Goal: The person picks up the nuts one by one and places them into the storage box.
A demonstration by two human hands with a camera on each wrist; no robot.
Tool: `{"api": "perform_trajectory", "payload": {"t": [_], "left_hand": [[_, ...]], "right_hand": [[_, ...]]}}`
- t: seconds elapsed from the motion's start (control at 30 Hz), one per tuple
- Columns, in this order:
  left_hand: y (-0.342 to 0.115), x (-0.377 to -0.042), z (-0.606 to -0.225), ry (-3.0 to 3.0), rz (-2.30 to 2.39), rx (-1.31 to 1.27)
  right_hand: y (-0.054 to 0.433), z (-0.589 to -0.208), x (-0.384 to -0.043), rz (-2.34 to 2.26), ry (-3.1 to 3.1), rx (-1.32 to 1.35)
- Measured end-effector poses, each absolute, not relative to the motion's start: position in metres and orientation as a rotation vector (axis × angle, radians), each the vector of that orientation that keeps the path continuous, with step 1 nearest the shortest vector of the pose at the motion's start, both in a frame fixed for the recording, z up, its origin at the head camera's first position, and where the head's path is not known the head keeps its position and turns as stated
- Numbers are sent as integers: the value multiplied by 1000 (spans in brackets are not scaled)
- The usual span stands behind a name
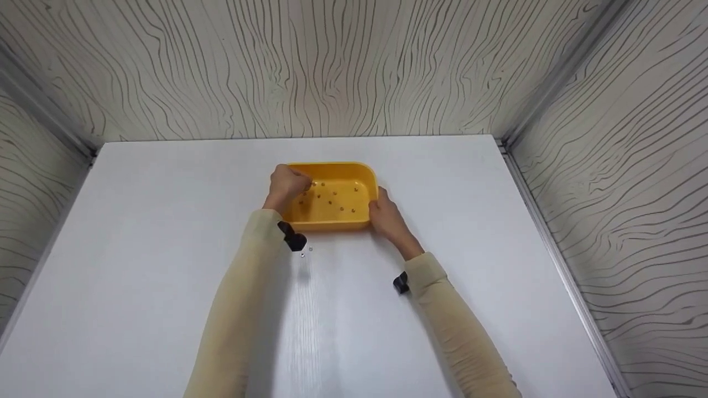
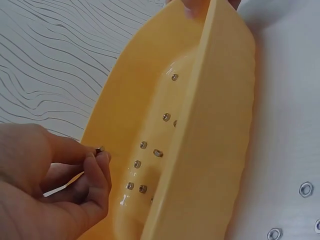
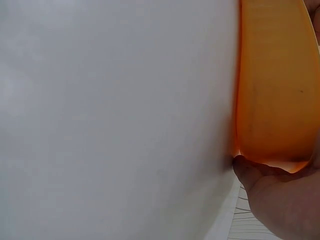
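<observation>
A yellow plastic bin (image 1: pixel 332 225) sits on the white table with several small metal nuts (image 2: pixel 166 117) scattered over its floor. My left hand (image 1: pixel 286 185) is over the bin's left end. Between its thumb and index finger it pinches a small nut (image 2: pixel 100 149), mostly covered by the fingertips. At the opposite end, my right hand (image 1: pixel 389 218) holds the bin's right wall, its thumb near the rim. In the right wrist view the right hand (image 3: pixel 280 200) lies against the bin's end, with part of the fingers hidden.
A few loose hex nuts (image 2: pixel 306 189) lie on the white table (image 1: pixel 166 249) in front of the bin, near the left wrist's black camera (image 1: pixel 295 239). Wood-patterned panels (image 1: pixel 332 66) stand behind the table and at its sides.
</observation>
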State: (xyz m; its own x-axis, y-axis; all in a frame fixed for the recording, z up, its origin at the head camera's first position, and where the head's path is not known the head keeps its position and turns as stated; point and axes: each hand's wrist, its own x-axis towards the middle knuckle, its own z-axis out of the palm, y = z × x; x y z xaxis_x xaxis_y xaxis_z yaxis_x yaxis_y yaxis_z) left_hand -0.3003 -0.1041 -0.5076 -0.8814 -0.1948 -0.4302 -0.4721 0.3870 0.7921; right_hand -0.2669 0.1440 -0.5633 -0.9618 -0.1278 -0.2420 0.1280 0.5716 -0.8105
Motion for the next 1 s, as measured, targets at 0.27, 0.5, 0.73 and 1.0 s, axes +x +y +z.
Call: {"api": "perform_trajectory", "payload": {"t": [0.27,0.5,0.73,1.0], "left_hand": [[-107,-298,-504,2376,1571,-583],[-106,-289,-491,2445,1546,-479],[-106,-265,-480,2493,1496,-209],[-110,-229,-479,2547,1437,82]], "right_hand": [[143,-564,-267,-1321,2552,-11],[145,-565,-267,-1324,2550,-17],[147,-568,-265,-1319,2534,10],[144,-566,-267,-1316,2554,-13]]}}
